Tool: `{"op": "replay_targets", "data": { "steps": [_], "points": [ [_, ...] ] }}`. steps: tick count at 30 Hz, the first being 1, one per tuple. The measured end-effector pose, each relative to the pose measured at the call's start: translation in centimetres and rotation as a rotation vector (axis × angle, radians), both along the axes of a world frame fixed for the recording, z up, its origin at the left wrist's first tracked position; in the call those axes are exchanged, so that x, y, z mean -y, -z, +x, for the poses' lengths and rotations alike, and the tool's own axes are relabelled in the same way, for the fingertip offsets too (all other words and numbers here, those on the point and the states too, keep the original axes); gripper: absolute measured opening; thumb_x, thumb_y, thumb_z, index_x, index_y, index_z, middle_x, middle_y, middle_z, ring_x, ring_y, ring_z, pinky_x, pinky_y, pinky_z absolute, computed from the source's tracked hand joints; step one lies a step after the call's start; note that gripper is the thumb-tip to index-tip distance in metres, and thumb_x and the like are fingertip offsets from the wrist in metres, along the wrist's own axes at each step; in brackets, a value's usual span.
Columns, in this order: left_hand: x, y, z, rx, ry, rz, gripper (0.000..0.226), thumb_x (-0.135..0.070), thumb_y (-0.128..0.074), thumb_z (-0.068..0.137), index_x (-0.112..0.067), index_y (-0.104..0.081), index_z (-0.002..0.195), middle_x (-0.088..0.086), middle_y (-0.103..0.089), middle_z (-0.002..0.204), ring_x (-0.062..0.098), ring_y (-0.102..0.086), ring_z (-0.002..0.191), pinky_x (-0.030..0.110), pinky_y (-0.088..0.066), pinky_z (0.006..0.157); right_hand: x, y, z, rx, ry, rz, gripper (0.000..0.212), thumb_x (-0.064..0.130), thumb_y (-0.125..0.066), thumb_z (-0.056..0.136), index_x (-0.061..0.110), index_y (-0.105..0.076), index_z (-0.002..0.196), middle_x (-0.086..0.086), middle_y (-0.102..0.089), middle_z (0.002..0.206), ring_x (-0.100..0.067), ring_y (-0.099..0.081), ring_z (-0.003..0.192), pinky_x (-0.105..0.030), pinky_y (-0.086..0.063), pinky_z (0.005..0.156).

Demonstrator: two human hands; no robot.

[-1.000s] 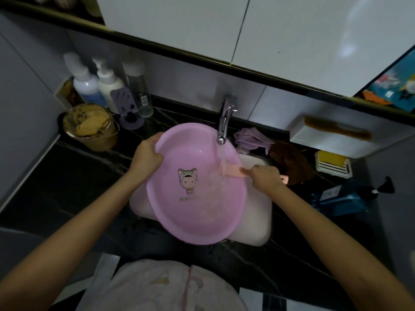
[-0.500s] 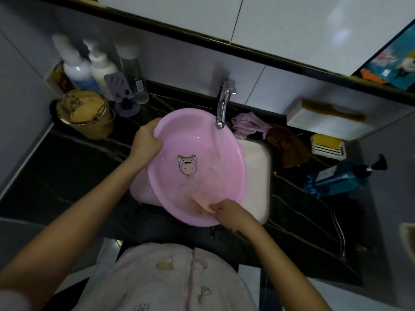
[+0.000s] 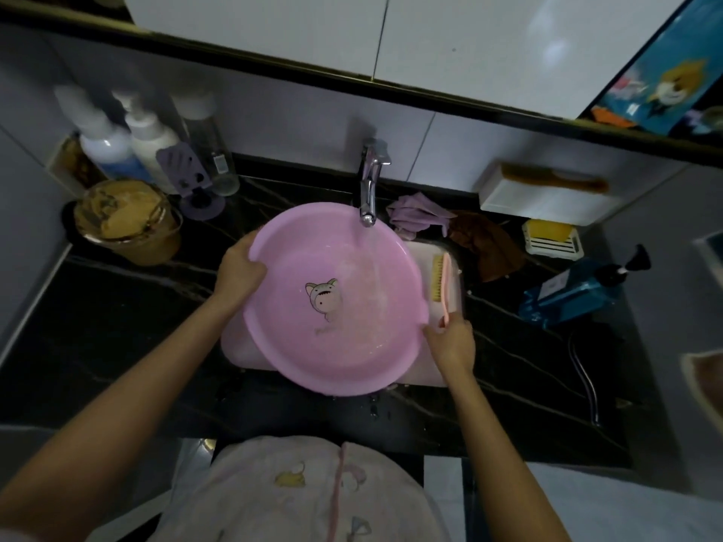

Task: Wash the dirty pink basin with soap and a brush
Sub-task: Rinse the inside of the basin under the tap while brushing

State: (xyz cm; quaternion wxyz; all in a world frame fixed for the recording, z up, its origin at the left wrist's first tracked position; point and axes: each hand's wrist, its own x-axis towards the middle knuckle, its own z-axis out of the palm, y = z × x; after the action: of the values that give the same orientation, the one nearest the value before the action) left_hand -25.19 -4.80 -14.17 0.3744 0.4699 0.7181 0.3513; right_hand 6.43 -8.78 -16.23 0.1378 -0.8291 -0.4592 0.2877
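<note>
Over the white sink [image 3: 435, 371], the left grip [image 3: 239, 267] curls round the upper-left rim of the pink basin [image 3: 274, 330], which tilts between both grips with water from the tap [image 3: 369, 181] running into it. Right of the basin, the right grip [image 3: 450, 343] holds the brush [image 3: 439, 281] by its handle, bristles facing the rim, just beside it.

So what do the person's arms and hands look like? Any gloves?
No gloves: the left hand and right hand are bare, with no ring, watch or bracelet showing. The left forearm and right forearm have no sleeves on them. Below them shows a pale pink top with small cartoon prints.
</note>
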Motion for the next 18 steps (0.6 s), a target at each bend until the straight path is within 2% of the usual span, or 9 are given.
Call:
{"op": "replay_targets", "data": {
  "steps": [4, 6, 8, 10, 12, 15, 18],
  "points": [
    [-0.1, -0.3, -0.2, 0.035, 0.013, -0.027, 0.066, 0.011, -0.048, 0.073, -0.015, -0.051, 0.133, 0.012, -0.058, 0.119, 0.027, -0.055, 0.107, 0.038, -0.048, 0.083, -0.3, 1.6, -1.1, -0.098, 0.038, -0.067, 0.038, 0.029, -0.063, 0.087, 0.009, -0.044, 0.114, -0.004, -0.052, 0.096, -0.021, -0.056, 0.088, -0.030, -0.045, 0.069],
    [0.1, -0.3, -0.4, 0.036, 0.036, -0.056, 0.064, 0.005, -0.051, 0.072, -0.015, -0.051, 0.132, 0.011, -0.059, 0.116, 0.028, -0.056, 0.105, 0.042, -0.050, 0.083, -0.3, 1.7, -1.3, -0.175, 0.100, -0.038, 0.040, 0.027, -0.064, 0.086, 0.009, -0.043, 0.115, -0.006, -0.055, 0.099, -0.020, -0.055, 0.087, -0.029, -0.045, 0.069],
    [0.2, -0.5, -0.6, 0.052, 0.040, -0.086, 0.067, -0.007, -0.053, 0.061, -0.011, -0.054, 0.128, 0.012, -0.059, 0.111, 0.030, -0.057, 0.101, 0.041, -0.050, 0.082, -0.3, 0.9, -0.9, -0.240, 0.139, 0.020, 0.043, 0.024, -0.066, 0.083, 0.009, -0.046, 0.118, -0.006, -0.058, 0.102, -0.019, -0.055, 0.087, -0.031, -0.046, 0.070],
    [0.0, -0.9, -0.4, 0.072, 0.036, -0.130, 0.071, -0.013, -0.049, 0.050, -0.009, -0.058, 0.120, 0.011, -0.059, 0.104, 0.029, -0.056, 0.096, 0.034, -0.047, 0.076, -0.8, -0.5, 0.4, -0.264, 0.126, 0.078, 0.042, 0.019, -0.067, 0.082, 0.005, -0.054, 0.118, -0.011, -0.062, 0.104, -0.023, -0.059, 0.089, -0.033, -0.049, 0.075],
    [0.0, -1.3, 0.2, 0.087, 0.033, -0.189, 0.062, -0.013, -0.049, 0.048, -0.014, -0.060, 0.109, 0.010, -0.058, 0.097, 0.026, -0.054, 0.089, 0.028, -0.044, 0.067, -1.2, -2.7, 1.6, -0.315, 0.147, 0.120, 0.034, 0.013, -0.066, 0.081, 0.002, -0.059, 0.113, -0.014, -0.064, 0.101, -0.027, -0.062, 0.091, -0.035, -0.051, 0.077],
    [-0.2, -1.2, 1.7, 0.141, 0.066, -0.256, 0.038, -0.006, -0.059, 0.059, -0.016, -0.061, 0.095, 0.010, -0.059, 0.092, 0.022, -0.053, 0.081, 0.018, -0.040, 0.057, -1.0, -6.6, 2.7, -0.537, 0.271, 0.195, 0.023, 0.005, -0.061, 0.083, 0.003, -0.059, 0.106, -0.010, -0.064, 0.093, -0.025, -0.063, 0.086, -0.029, -0.054, 0.067],
    [0.0, 0.3, 3.4, 0.169, 0.143, -0.331, 0.039, 0.006, -0.058, 0.076, -0.016, -0.061, 0.107, 0.009, -0.059, 0.099, 0.020, -0.052, 0.079, 0.018, -0.038, 0.054, -0.8, -10.2, 3.0, -0.634, 0.345, 0.259, 0.020, 0.001, -0.056, 0.085, 0.006, -0.059, 0.103, -0.008, -0.063, 0.086, -0.020, -0.062, 0.075, -0.022, -0.052, 0.055]
  ]
}}
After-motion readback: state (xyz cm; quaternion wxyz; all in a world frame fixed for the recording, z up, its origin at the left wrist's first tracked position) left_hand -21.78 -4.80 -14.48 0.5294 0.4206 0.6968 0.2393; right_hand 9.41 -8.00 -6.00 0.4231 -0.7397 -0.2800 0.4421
